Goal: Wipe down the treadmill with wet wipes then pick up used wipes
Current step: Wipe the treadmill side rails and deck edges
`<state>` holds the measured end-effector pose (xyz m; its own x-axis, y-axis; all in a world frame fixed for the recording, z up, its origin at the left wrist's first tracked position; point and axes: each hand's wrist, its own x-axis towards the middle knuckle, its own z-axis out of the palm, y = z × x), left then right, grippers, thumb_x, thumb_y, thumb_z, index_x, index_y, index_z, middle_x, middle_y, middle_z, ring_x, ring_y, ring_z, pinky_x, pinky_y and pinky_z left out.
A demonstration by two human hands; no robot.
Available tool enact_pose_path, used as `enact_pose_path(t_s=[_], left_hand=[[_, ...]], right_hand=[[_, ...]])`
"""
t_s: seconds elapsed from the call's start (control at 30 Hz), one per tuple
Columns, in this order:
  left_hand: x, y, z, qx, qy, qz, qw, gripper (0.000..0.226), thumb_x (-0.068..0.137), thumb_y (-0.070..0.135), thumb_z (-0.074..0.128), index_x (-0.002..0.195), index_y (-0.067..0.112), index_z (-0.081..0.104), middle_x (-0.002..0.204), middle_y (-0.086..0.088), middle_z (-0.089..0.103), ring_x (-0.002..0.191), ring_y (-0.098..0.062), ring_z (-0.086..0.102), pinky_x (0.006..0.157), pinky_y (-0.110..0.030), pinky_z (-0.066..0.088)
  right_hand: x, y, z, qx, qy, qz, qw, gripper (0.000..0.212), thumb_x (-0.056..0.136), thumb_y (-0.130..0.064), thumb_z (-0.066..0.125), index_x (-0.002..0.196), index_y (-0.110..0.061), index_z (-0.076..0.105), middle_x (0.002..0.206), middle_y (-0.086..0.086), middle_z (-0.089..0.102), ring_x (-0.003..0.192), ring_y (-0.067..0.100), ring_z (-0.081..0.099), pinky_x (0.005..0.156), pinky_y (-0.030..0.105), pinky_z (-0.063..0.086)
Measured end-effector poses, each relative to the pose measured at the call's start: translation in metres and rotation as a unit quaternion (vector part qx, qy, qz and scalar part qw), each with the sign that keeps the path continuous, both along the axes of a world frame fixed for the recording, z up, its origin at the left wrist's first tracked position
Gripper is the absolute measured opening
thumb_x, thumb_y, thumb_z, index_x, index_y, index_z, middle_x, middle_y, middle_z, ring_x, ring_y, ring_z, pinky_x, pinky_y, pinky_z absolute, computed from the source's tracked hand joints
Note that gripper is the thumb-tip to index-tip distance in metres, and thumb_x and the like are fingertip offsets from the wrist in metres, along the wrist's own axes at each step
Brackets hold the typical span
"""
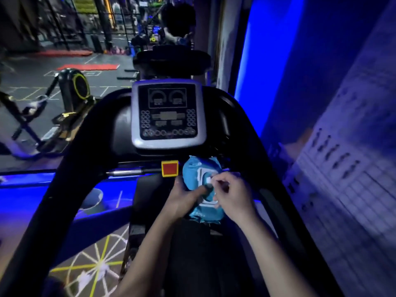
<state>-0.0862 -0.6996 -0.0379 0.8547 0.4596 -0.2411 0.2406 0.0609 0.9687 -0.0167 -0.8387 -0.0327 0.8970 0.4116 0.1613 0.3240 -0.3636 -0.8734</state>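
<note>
Gym treadmill (70,159): L hand (182,200) grips wipes pack (192,168); R hand (232,195) pinches at its lid (206,179).

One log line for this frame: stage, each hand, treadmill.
stage: getting a wipe | left hand: grips wet wipes pack | right hand: pinches at its lid opening | treadmill console: untouched

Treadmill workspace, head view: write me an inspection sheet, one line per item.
Surface: black treadmill frame with grey-framed console panel; red square button with yellow border below it.
Job's things: blue wet-wipe pack with white lid, held below the panel; used wipes, nothing seen.
Clutter: nothing seen.
Hands: left hand grips the pack; right hand pinches at its lid opening.
Cables: nothing seen.
Surroundings: black-and-yellow exercise machine to the left, blue-lit wall to the right.
</note>
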Motion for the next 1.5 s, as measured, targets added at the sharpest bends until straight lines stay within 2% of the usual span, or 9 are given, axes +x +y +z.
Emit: enact_pose_path(t_s=[0.1,0.33,0.43,0.57,0.7,0.87,1.03,1.3,1.5], left_hand=[[-0.025,-0.043,-0.003,0.039,0.013,-0.029,0.999,0.011,0.082,-0.005,0.069,0.093,-0.003,0.071,0.076,-0.013,0.073,0.065,-0.019,0.065,0.058,-0.032,0.053],[-0.075,-0.096,0.006,0.029,0.045,-0.001,0.999,0.011,0.082,-0.013,0.068,0.084,-0.003,0.067,0.065,-0.007,0.069,0.056,-0.016,0.061,0.050,-0.026,0.051],[-0.096,-0.106,0.011,0.003,0.051,0.048,0.998,0.023,0.083,-0.008,0.072,0.077,0.010,0.061,0.054,-0.002,0.066,0.061,-0.025,0.061,0.058,-0.034,0.053],[-0.128,-0.102,0.008,-0.026,0.064,0.062,0.996,0.030,0.075,0.007,0.083,0.097,0.009,0.063,0.074,-0.012,0.076,0.073,-0.032,0.070,0.076,-0.055,0.060],[-0.162,-0.086,-0.001,-0.036,0.071,0.097,0.992,0.075,0.045,0.042,0.083,0.111,0.016,0.058,0.086,-0.008,0.078,0.076,-0.026,0.076,0.078,-0.052,0.063],[-0.199,-0.075,-0.004,-0.042,0.069,0.110,0.991,0.053,0.068,0.024,0.089,0.108,0.017,0.056,0.070,0.001,0.076,0.062,-0.014,0.071,0.069,-0.039,0.062],[-0.224,-0.069,-0.015,-0.049,0.070,0.103,0.991,0.068,0.050,0.041,0.081,0.110,0.018,0.059,0.078,-0.007,0.077,0.069,-0.022,0.074,0.076,-0.045,0.064],[-0.251,-0.076,-0.039,-0.136,0.055,0.114,0.983,0.064,0.051,0.041,0.084,0.104,0.009,0.066,0.083,-0.012,0.078,0.085,-0.037,0.075,0.085,-0.060,0.060],[-0.261,-0.088,-0.038,-0.126,0.037,0.106,0.986,0.067,0.078,0.029,0.081,0.132,0.010,0.044,0.093,-0.005,0.073,0.074,-0.017,0.069,0.076,-0.039,0.058]], right_hand=[[-0.023,-0.042,-0.006,-0.094,-0.063,0.008,0.994,0.013,0.085,-0.027,0.065,0.090,-0.016,0.070,0.093,0.004,0.073,0.083,0.025,0.071,0.074,0.040,0.058],[-0.077,-0.096,0.000,-0.241,-0.136,0.023,0.961,0.017,0.087,-0.031,0.062,0.093,-0.015,0.061,0.102,0.006,0.064,0.091,0.033,0.064,0.071,0.040,0.048],[-0.098,-0.109,0.000,-0.166,-0.072,-0.024,0.983,0.013,0.081,-0.033,0.066,0.082,-0.020,0.063,0.085,-0.001,0.068,0.080,0.026,0.065,0.068,0.037,0.050],[-0.134,-0.104,0.011,0.018,0.136,-0.030,0.990,0.011,0.079,-0.021,0.070,0.072,-0.020,0.061,0.062,-0.002,0.063,0.060,0.016,0.061,0.055,0.031,0.049],[-0.169,-0.092,0.024,0.112,0.246,-0.009,0.963,0.021,0.092,0.001,0.056,0.071,-0.003,0.060,0.060,0.005,0.060,0.059,0.016,0.058,0.047,0.024,0.044],[-0.199,-0.082,0.022,0.197,0.316,-0.024,0.928,0.022,0.097,-0.002,0.053,0.094,0.017,0.064,0.063,0.004,0.058,0.055,0.014,0.056,0.047,0.024,0.039],[-0.210,-0.092,0.041,0.274,0.357,-0.066,0.890,0.026,0.096,-0.007,0.048,0.071,-0.011,0.056,0.067,0.004,0.055,0.060,0.012,0.055,0.055,0.027,0.036],[-0.241,-0.085,0.034,0.232,0.288,-0.125,0.921,0.031,0.105,-0.016,0.044,0.117,0.007,0.060,0.109,0.019,0.071,0.103,0.024,0.071,0.081,0.030,0.057],[-0.262,-0.086,0.045,0.221,0.267,-0.146,0.926,0.037,0.104,-0.017,0.035,0.101,0.000,0.068,0.087,0.012,0.077,0.078,0.023,0.076,0.067,0.036,0.061]])
